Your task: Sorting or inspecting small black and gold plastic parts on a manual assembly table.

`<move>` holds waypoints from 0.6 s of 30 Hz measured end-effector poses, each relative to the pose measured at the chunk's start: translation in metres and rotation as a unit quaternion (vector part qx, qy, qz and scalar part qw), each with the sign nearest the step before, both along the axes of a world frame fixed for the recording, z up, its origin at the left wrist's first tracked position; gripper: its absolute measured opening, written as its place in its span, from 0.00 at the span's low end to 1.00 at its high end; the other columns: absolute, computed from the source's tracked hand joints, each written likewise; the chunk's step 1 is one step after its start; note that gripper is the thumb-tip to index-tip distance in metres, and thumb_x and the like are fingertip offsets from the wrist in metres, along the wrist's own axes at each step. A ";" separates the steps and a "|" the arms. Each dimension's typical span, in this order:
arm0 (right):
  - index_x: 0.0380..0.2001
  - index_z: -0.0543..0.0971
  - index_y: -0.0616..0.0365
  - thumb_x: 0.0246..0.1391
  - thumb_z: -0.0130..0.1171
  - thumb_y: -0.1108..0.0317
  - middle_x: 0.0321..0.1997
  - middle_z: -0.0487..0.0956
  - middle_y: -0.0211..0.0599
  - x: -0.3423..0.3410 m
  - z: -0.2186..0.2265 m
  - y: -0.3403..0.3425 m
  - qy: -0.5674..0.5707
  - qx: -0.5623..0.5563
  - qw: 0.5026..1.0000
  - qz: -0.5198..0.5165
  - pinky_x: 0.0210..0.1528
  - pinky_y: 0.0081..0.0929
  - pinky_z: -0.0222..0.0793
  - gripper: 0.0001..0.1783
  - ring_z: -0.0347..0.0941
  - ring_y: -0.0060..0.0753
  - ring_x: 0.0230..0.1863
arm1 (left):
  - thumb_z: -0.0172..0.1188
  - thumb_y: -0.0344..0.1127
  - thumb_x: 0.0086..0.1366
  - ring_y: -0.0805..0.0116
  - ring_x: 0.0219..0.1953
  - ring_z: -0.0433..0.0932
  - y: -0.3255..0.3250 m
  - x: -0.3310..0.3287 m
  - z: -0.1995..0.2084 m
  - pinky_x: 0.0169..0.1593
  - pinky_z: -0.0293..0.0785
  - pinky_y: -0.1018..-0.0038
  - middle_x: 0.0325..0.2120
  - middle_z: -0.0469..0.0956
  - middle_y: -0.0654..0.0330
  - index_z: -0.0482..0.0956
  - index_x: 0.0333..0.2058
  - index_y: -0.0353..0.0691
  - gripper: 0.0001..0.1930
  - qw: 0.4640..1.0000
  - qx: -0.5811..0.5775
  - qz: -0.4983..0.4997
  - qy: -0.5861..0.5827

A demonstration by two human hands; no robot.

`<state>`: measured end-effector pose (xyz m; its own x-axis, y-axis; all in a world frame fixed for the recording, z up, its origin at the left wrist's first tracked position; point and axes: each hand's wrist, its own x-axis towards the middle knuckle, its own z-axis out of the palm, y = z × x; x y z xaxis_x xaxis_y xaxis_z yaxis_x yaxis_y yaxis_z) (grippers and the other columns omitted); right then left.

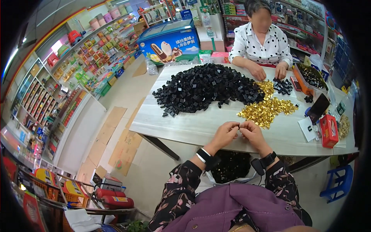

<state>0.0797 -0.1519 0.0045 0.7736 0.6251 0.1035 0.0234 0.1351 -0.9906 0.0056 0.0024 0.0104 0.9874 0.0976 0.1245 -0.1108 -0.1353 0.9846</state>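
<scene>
My left hand (226,135) and my right hand (252,134) meet above the near edge of the table, fingertips pinched together. Between them shows a tiny dark piece (239,128), mostly hidden by the fingers. Beyond my hands lies a spread of small shiny gold pieces (266,110). To its left rises a large heap of small black square pieces (208,85). Across the table a person in a dotted white shirt rests both hands near a small group of black pieces (283,86).
On the table's right stand an orange tub (309,76) of dark pieces, a propped phone (319,107) and a red box (329,130). Below the table edge sits an open bag (230,166) of dark pieces. A blue stool (337,183) is at the right, a chest freezer (169,41) behind.
</scene>
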 end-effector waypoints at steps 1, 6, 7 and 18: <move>0.34 0.76 0.59 0.52 0.57 0.69 0.26 0.74 0.23 0.001 -0.001 -0.001 0.021 0.009 1.000 0.012 0.27 0.12 0.63 0.07 0.66 0.12 0.24 | 0.54 0.32 0.61 0.78 0.30 0.73 0.000 -0.001 -0.005 0.30 0.71 0.81 0.35 0.74 0.61 0.72 0.46 0.37 0.14 0.999 0.010 0.011 -0.047; 0.33 0.76 0.59 0.52 0.57 0.69 0.26 0.74 0.24 -0.004 0.013 -0.007 0.067 -0.003 0.997 0.033 0.26 0.11 0.63 0.06 0.66 0.13 0.23 | 0.55 0.30 0.60 0.80 0.28 0.70 0.006 0.000 -0.018 0.31 0.68 0.82 0.37 0.73 0.63 0.73 0.45 0.36 0.14 0.981 0.146 0.021 -0.128; 0.33 0.75 0.59 0.52 0.57 0.70 0.26 0.74 0.24 -0.004 0.016 -0.007 0.069 -0.017 0.997 0.030 0.26 0.11 0.63 0.06 0.67 0.13 0.23 | 0.55 0.30 0.59 0.74 0.30 0.72 0.006 -0.001 -0.018 0.33 0.69 0.79 0.36 0.74 0.60 0.74 0.44 0.35 0.14 0.986 0.119 0.024 -0.114; 0.34 0.75 0.58 0.51 0.57 0.69 0.26 0.74 0.24 0.001 0.018 -0.002 0.096 -0.046 0.993 0.049 0.26 0.10 0.63 0.07 0.67 0.12 0.24 | 0.54 0.28 0.60 0.80 0.24 0.67 0.001 -0.008 -0.018 0.30 0.66 0.82 0.26 0.73 0.67 0.74 0.43 0.35 0.12 0.994 0.031 0.032 -0.096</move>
